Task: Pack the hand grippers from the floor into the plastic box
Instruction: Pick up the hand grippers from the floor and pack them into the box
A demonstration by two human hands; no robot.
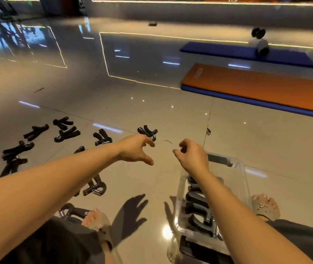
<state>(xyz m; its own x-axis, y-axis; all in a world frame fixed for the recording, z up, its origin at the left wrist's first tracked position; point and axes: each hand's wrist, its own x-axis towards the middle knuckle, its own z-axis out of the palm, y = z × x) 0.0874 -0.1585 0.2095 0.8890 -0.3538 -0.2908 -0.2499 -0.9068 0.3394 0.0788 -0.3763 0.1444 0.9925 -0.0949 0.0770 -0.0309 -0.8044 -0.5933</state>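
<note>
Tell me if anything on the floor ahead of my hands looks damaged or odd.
A thin dark squiggle lies on the tile right of the rightmost loose hand gripper, maybe a crack or thread. Farther right, the tile joint looks chipped.

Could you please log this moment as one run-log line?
left hand: open, empty, at loose black hand gripper | right hand: open, empty, beside clear plastic box | box: black grippers inside, more unpacked

I see hand grippers (pixel 67 134) scattered on the floor (pixel 151 103) to my left, with a lone gripper (pixel 147 132) ahead at centre. The plastic box (pixel 245 180) sits to my right, with packed grippers (pixel 197 208) inside. Two mats (pixel 256 86) lie far behind it.
</note>
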